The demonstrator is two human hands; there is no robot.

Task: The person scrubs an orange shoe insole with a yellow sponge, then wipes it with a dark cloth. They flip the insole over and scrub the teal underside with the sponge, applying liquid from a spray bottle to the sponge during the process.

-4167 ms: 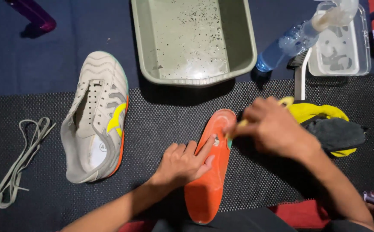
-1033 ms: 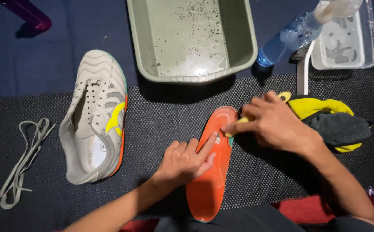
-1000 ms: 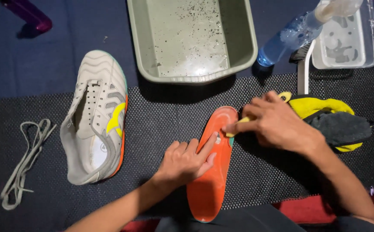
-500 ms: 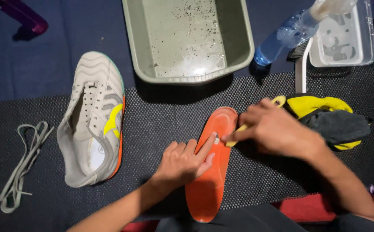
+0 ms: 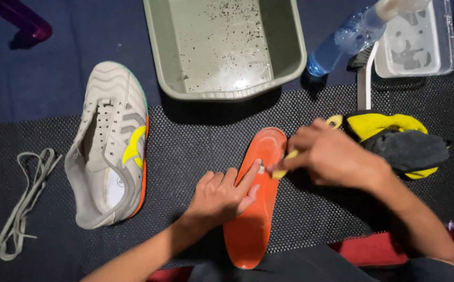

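Pressing the orange insole [image 5: 255, 209] flat with my left hand [image 5: 221, 196], fingers spread, I grip a yellow brush [image 5: 284, 162] in my right hand [image 5: 331, 156] at its right edge; open mat [image 5: 185, 151] lies between my left hand and the shoe [image 5: 109, 146]

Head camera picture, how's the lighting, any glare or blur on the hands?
Head view: light falls from above, with a bright glare patch on the wet floor of the green basin; the corners go dark; the basin casts a shadow on the black mat; the right hand is slightly motion-blurred; the left hand and orange insole are sharper.
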